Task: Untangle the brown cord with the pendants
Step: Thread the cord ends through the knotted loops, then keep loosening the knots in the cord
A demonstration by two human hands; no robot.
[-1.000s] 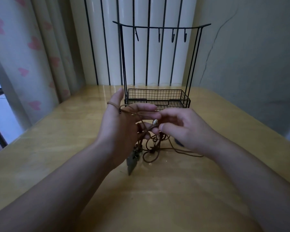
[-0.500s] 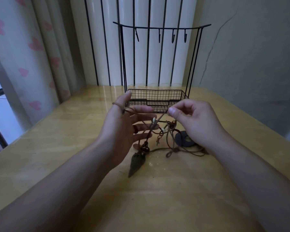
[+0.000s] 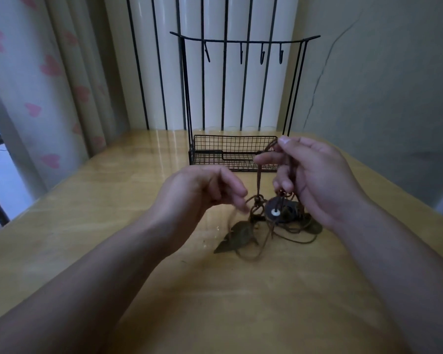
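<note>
While the right hand [image 3: 315,180] pinches the cord [image 3: 260,175] up, pendants [image 3: 274,213] dangle below it; the left hand [image 3: 202,190], blurred, curls loosely beside them, grip unclear.

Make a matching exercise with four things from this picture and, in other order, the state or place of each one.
Things:
1. right hand
2. leaf pendant
3. round dark pendant
4. wire rack

States:
a. lies flat on the table
b. stands at the table's far edge
c. pinches the brown cord and holds it up
d. hangs on the cord under the raised hand

Pairs: 1-c, 2-a, 3-d, 4-b
</note>
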